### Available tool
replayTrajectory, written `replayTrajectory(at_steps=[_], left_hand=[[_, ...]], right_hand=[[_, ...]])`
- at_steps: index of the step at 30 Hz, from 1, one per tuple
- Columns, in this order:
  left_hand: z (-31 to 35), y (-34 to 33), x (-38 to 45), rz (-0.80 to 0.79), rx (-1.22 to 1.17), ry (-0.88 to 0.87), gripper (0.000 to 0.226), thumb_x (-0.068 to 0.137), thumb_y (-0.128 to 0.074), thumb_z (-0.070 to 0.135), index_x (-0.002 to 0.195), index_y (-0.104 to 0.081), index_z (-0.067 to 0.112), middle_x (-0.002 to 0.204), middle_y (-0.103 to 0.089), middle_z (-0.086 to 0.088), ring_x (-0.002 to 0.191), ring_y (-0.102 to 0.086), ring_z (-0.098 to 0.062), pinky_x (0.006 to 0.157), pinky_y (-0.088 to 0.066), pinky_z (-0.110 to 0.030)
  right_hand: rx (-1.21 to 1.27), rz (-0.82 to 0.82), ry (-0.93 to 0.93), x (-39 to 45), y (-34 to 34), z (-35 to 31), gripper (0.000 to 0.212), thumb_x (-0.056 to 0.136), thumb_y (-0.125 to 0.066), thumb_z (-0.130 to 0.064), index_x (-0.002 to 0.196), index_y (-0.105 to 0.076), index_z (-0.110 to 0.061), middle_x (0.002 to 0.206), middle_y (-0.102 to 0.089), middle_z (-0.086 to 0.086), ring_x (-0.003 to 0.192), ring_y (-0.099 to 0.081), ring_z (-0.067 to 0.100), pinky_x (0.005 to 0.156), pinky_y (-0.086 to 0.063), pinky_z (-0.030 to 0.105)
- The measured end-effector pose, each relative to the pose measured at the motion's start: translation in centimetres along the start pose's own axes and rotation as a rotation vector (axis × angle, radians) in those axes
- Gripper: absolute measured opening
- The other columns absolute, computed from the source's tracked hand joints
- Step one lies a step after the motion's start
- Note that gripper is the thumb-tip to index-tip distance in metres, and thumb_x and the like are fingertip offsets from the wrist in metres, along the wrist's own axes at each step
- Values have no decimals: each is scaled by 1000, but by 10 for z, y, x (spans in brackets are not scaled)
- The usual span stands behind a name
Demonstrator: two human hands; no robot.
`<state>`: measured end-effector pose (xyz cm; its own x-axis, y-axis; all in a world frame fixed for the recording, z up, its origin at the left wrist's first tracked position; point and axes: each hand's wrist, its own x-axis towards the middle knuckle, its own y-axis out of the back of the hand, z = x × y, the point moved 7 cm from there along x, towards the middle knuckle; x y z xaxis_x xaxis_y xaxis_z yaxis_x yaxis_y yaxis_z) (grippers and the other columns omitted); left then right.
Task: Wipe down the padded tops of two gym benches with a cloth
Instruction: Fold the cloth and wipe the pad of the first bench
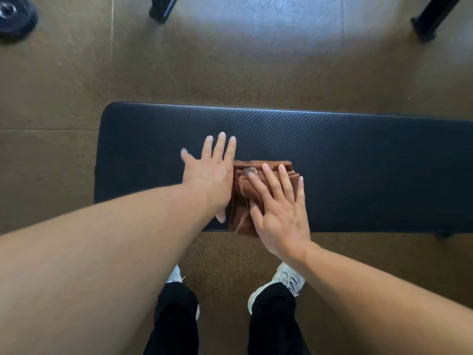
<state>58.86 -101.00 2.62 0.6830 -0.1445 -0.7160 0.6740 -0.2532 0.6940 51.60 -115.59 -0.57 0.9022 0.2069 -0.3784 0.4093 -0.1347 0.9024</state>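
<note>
The right hand (279, 208) was laid flat, fingers spread, on a folded brown cloth (245, 193), pressing it down without being closed around it. The left hand (212, 167) was held open with fingers extended, its edge touching the left side of the cloth; whether its palm rested on the padding or hovered just above could not be told, and the thumb was blurred. Nothing was gripped by either hand.

The cloth was placed on the dark padded worktop (358, 162), near its front edge, with one end slightly overhanging that edge. It lay in the left half of the visible padding, short of the rounded left end. The padding was marked by a fine diagonal weave, and a band of glare was seen along its far edge.

Below the cloth, toward the person, black trousers (273, 319) and pale shoes (284, 280) were seen on a brown speckled floor (179, 73). Beyond the cloth, across the worktop, two black frame feet (162, 7) (432, 20) stood on the floor, and a dark weight plate (15, 17) lay far off to the upper left.
</note>
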Motion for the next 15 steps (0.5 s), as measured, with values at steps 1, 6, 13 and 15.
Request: replayTrajectory(at_steps=[1,6,13,15], left_hand=[[3,-4,1,-4,-24,13,168,52,-93,61,152,31,10,163,33,-10,152,23,-34,113,-34,-61],[15,-9,4,14,-11,62,169,51,-91,65,153,31,9,161,36,-12,152,23,-36,109,-41,-53],[14,-13,5,61,-7,76,171,46,-91,69,153,31,14,163,34,-6,153,21,-31,99,-47,-45],[12,-13,4,86,2,61,170,46,-88,72,153,31,15,163,34,-5,153,22,-30,97,-48,-44]], right_hand=[[23,24,-47,15,8,5,63,102,-22,-51,163,-10,-43,174,-3,-7,160,13,18,127,6,57],[172,44,-274,122,61,44,59,108,-27,-46,163,-9,-41,174,-1,-7,160,13,24,125,12,57],[112,-31,-146,163,79,49,55,106,-26,-50,160,-25,-43,172,-20,-7,160,-5,24,124,7,63],[85,95,-73,123,67,40,59,104,-29,-53,161,-22,-43,173,-14,-7,160,-1,22,125,7,61]])
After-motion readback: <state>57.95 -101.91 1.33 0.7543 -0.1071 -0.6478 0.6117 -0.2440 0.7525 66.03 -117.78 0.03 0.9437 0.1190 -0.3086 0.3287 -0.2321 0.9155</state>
